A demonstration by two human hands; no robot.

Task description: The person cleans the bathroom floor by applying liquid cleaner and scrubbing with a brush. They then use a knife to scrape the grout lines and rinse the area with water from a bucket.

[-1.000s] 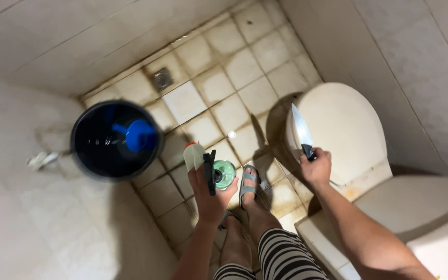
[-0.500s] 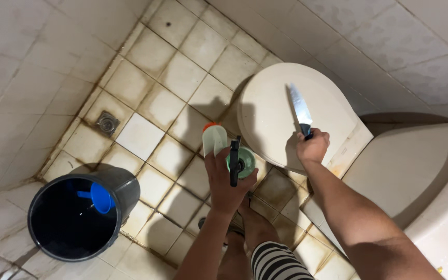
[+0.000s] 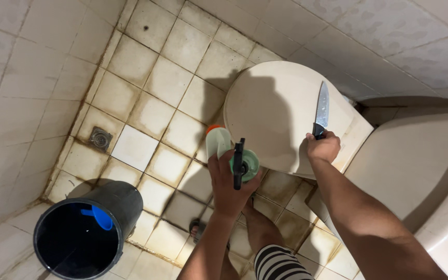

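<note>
My left hand (image 3: 227, 186) grips two bottles together: a white bottle with an orange cap (image 3: 217, 140) and a green spray bottle (image 3: 247, 164) with a black trigger. My right hand (image 3: 323, 147) holds a kitchen knife (image 3: 321, 110) by its black handle, blade pointing up over the closed cream toilet lid (image 3: 273, 111). Both hands hover just in front of the toilet, above the stained floor tiles.
A black bucket (image 3: 125, 199) with a blue scoop (image 3: 99, 217) inside stands at lower left. A metal floor drain (image 3: 100, 138) sits by the left wall. The toilet tank (image 3: 416, 171) fills the right side. My foot in a sandal (image 3: 199, 228) and striped trousers (image 3: 281, 264) are below.
The view has swung a little towards the toilet. My right hand with the knife has moved right across the lid, the blade now tilted right. The left hand keeps both bottles.
</note>
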